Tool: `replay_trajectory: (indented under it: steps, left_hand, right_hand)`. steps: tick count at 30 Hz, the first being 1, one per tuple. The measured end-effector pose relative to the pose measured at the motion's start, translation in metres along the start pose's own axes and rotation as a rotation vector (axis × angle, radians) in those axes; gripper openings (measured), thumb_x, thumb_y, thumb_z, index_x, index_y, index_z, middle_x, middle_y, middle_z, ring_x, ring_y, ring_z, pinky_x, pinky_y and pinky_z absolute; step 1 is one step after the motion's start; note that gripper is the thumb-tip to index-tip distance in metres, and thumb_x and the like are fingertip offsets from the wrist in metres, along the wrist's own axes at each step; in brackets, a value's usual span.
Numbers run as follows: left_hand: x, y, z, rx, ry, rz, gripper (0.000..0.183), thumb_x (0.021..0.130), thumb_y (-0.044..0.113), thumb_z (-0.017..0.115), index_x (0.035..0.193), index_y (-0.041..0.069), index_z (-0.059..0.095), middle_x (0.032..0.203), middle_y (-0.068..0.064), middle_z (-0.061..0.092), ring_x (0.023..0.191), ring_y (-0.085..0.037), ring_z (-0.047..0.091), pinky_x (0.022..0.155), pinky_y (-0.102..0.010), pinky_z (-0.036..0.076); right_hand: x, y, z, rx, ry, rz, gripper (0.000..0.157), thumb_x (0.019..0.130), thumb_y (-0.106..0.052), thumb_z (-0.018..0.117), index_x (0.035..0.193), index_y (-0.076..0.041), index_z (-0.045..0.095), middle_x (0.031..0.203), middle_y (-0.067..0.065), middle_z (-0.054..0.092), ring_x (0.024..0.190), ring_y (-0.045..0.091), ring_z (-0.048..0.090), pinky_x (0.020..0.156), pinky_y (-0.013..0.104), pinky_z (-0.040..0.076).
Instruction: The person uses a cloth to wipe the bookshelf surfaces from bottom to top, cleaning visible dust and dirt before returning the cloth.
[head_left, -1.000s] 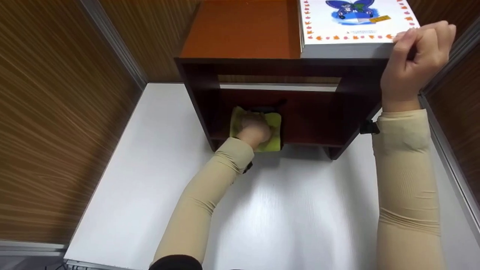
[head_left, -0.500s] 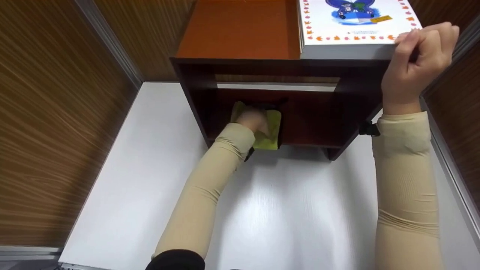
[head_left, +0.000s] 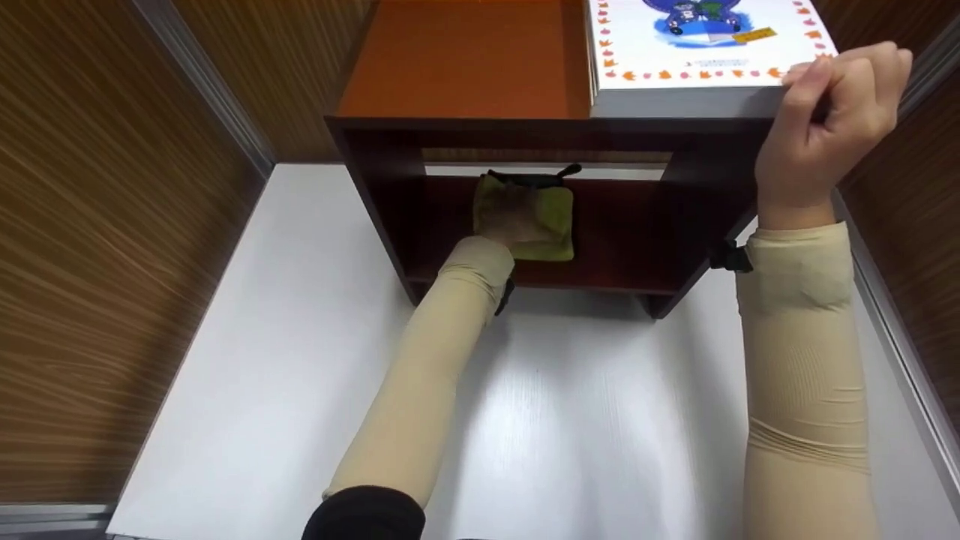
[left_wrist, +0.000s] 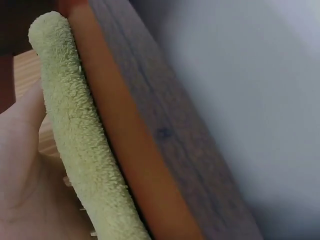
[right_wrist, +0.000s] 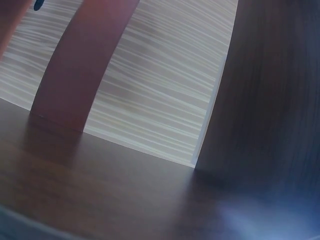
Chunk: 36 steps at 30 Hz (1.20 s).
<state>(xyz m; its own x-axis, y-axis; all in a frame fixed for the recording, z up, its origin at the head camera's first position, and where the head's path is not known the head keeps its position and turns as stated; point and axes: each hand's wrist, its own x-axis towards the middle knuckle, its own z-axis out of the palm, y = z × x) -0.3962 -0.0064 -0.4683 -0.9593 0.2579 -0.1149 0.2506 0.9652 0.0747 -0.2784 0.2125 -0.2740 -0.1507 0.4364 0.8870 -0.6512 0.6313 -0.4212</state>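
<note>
My left hand [head_left: 514, 214], blurred, presses on a folded yellow-green cloth [head_left: 559, 244] on the lower board of a small reddish-brown wooden shelf [head_left: 622, 232]. The cloth lies flat, with a dark edge and a loop at its back. In the left wrist view the thumb lies straight beside the thick fuzzy cloth [left_wrist: 82, 130]; the other fingers are mostly hidden. With curled fingers, my right hand [head_left: 836, 124] grips the shelf's upper right edge, at the corner of a thick white book [head_left: 690, 101] on top. The right wrist view shows no fingers.
The shelf stands on a white table [head_left: 555, 420], close to a wood-grain back wall [head_left: 285, 75]. Another wood-grain panel [head_left: 97, 285] borders the left side. In the right wrist view a dark panel [right_wrist: 265, 90] fills the right side.
My left hand and the cloth have moved back, deeper into the shelf, and slightly right, so the cloth's dark loop shows above the board's rear edge. The right hand keeps its place on the shelf.
</note>
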Motion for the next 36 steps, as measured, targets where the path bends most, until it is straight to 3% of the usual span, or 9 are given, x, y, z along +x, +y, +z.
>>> replay_trajectory:
  steps: [5,11,17,21,24,27,28,32,36]
  left_hand:
    - [-0.003,-0.001,-0.01,0.038,0.023,-0.036,0.109,0.051,0.078,0.059,0.14,0.018,0.041,0.134,0.001,0.048,0.118,-0.018,0.044,0.107,-0.045,0.014]
    - [0.001,-0.007,-0.007,0.043,-0.005,-0.045,0.115,0.055,0.086,0.05,0.144,0.014,0.035,0.138,-0.005,0.044,0.118,-0.021,0.047,0.105,-0.042,0.025]
    - [0.004,-0.014,-0.001,0.07,-0.041,-0.032,0.121,0.053,0.094,0.036,0.149,0.022,0.021,0.149,-0.008,0.029,0.128,-0.024,0.037,0.109,-0.042,0.018]
    - [-0.011,-0.012,-0.013,0.064,-0.039,-0.009,0.116,0.058,0.091,0.037,0.149,0.022,0.021,0.146,-0.009,0.033,0.125,-0.024,0.04,0.106,-0.039,0.027]
    - [-0.028,-0.006,-0.025,0.064,-0.026,-0.019,0.108,0.063,0.086,0.041,0.148,0.022,0.025,0.145,-0.01,0.036,0.122,-0.023,0.044,0.106,-0.041,0.026]
    - [-0.041,0.001,-0.032,0.043,-0.029,-0.034,0.104,0.062,0.085,0.044,0.147,0.027,0.028,0.145,-0.006,0.036,0.126,-0.025,0.04,0.108,-0.048,0.017]
    - [-0.038,0.001,-0.029,0.051,-0.034,-0.028,0.103,0.06,0.085,0.044,0.146,0.028,0.032,0.144,-0.005,0.039,0.124,-0.025,0.041,0.107,-0.049,0.017]
    - [-0.045,0.012,-0.032,0.131,-0.065,-0.004,0.1,0.055,0.088,0.044,0.137,0.031,0.045,0.129,0.001,0.054,0.113,-0.023,0.048,0.101,-0.054,0.021]
    - [-0.06,0.025,-0.039,0.172,-0.143,-0.002,0.096,0.062,0.085,0.044,0.136,0.024,0.047,0.123,0.0,0.057,0.112,-0.022,0.05,0.101,-0.055,0.021]
  right_hand:
    - [0.0,-0.001,0.004,0.008,-0.009,-0.007,0.025,0.079,-0.009,0.049,0.064,0.01,0.056,0.07,-0.022,0.039,0.077,-0.002,0.037,0.082,0.023,0.031]
    - [-0.002,0.0,0.007,0.003,-0.026,-0.007,0.025,0.08,-0.009,0.049,0.064,0.009,0.057,0.07,-0.022,0.038,0.075,-0.002,0.038,0.086,0.025,0.031]
    - [-0.003,0.003,0.011,0.021,-0.033,-0.012,0.027,0.08,-0.011,0.051,0.064,0.009,0.057,0.07,-0.022,0.04,0.078,-0.003,0.038,0.085,0.026,0.032]
    - [-0.004,0.005,0.012,0.019,-0.031,-0.007,0.027,0.08,-0.012,0.051,0.064,0.009,0.057,0.07,-0.023,0.041,0.078,-0.002,0.039,0.083,0.025,0.032]
    - [-0.005,0.007,0.011,0.013,-0.034,-0.005,0.028,0.08,-0.013,0.05,0.064,0.009,0.057,0.07,-0.023,0.04,0.078,-0.002,0.038,0.082,0.024,0.032]
    - [-0.006,0.007,0.01,0.01,-0.034,-0.003,0.027,0.08,-0.012,0.05,0.064,0.009,0.056,0.07,-0.023,0.039,0.077,-0.002,0.038,0.082,0.024,0.032]
    - [-0.006,0.007,0.009,0.006,-0.034,-0.002,0.027,0.08,-0.012,0.05,0.064,0.01,0.056,0.07,-0.023,0.039,0.077,-0.003,0.037,0.082,0.024,0.032]
    - [-0.004,0.008,0.009,-0.003,-0.031,0.0,0.027,0.08,-0.011,0.05,0.064,0.01,0.056,0.07,-0.023,0.038,0.078,-0.003,0.037,0.082,0.023,0.032]
    - [-0.002,0.008,0.009,-0.006,-0.027,-0.002,0.027,0.08,-0.012,0.049,0.064,0.01,0.056,0.07,-0.023,0.038,0.078,-0.004,0.037,0.083,0.023,0.032]
